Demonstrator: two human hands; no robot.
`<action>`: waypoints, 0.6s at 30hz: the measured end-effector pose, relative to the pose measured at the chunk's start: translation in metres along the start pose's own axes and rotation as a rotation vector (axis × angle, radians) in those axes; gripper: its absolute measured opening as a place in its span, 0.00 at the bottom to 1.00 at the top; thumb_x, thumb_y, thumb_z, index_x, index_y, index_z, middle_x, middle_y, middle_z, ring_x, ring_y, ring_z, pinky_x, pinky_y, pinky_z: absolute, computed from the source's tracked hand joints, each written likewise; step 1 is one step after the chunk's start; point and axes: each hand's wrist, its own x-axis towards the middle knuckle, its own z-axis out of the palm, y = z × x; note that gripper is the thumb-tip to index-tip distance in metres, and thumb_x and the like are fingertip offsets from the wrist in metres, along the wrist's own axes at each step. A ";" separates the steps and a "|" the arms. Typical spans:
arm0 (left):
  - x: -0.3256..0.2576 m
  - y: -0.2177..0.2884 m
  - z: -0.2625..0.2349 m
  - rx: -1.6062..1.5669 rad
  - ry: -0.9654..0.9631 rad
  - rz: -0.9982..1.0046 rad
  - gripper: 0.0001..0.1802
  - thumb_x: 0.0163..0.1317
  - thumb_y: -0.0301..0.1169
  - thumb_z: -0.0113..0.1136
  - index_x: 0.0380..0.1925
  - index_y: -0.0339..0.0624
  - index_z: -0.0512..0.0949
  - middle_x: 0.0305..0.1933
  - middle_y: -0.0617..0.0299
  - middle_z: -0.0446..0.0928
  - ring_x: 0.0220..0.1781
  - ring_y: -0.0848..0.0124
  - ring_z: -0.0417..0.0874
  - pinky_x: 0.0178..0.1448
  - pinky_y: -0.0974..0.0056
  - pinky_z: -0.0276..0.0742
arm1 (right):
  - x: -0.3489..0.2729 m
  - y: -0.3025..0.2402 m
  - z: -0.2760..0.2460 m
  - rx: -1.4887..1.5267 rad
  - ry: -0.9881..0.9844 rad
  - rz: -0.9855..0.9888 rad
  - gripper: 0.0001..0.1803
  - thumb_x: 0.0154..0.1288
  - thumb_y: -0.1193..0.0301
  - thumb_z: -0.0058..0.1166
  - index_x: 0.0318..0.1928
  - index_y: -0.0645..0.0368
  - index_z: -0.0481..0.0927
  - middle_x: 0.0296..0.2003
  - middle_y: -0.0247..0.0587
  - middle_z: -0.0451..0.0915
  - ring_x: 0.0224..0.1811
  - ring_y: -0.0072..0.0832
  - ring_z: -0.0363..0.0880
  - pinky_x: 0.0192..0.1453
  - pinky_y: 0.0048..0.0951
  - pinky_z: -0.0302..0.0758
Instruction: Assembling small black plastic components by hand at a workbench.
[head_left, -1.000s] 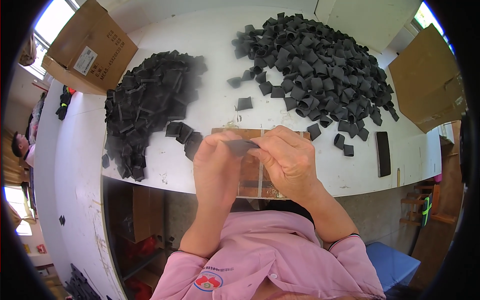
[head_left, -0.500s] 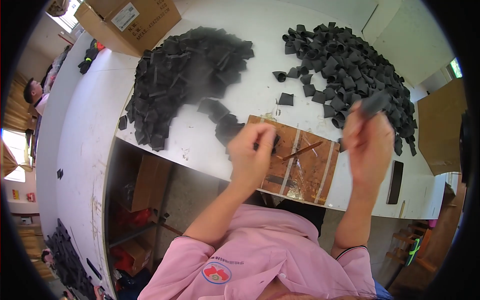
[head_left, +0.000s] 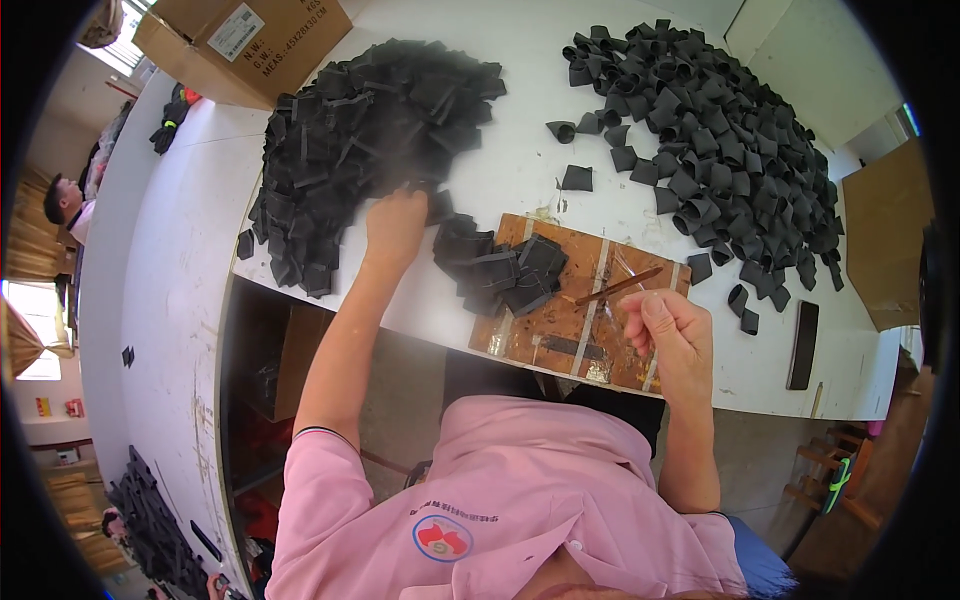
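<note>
My left hand reaches to the near edge of a large heap of flat black fabric pieces. Its fingers are bunched together against a piece there; the fingertips are partly hidden. Above the right part of a brown board, my right hand is closed, thumb against the curled fingers. A thin shiny strip shows by its fingertips, but whether they hold it is unclear. On the board lies a slim brown stick. A small stack of black pieces overlaps the board's left edge.
Curled black loops form a heap at the right, with a few strays nearby. A dark flat phone-like slab lies near the table's right edge. Cardboard boxes stand at the far left and right. Another person is away to the left.
My left hand has gone from the board to the left heap. My right hand has come back from the right heap to the board; the black piece it held is no longer in it.
</note>
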 end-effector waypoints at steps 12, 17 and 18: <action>-0.055 0.085 -0.100 -1.768 -0.189 -0.440 0.03 0.52 0.23 0.56 0.23 0.35 0.76 0.20 0.61 0.75 0.21 0.75 0.75 0.25 0.74 0.67 | -0.015 -0.007 0.039 -0.366 -0.003 -0.529 0.05 0.51 0.79 0.55 0.31 0.64 0.76 0.22 0.39 0.73 0.21 0.28 0.73 0.24 0.24 0.68; -0.081 0.136 -0.131 -1.842 -0.255 -0.257 0.02 0.52 0.18 0.54 0.23 0.32 0.73 0.21 0.64 0.73 0.22 0.79 0.74 0.27 0.75 0.72 | -0.008 0.002 0.049 -0.339 0.193 -0.606 0.07 0.49 0.80 0.56 0.31 0.64 0.75 0.26 0.40 0.73 0.22 0.31 0.73 0.23 0.27 0.70; -0.083 0.141 -0.130 -1.824 -0.228 -0.245 0.02 0.52 0.19 0.55 0.23 0.33 0.73 0.22 0.64 0.74 0.24 0.80 0.74 0.29 0.75 0.72 | -0.007 0.006 0.045 -0.379 0.203 -0.691 0.07 0.48 0.80 0.56 0.31 0.64 0.76 0.26 0.41 0.72 0.22 0.31 0.73 0.23 0.28 0.70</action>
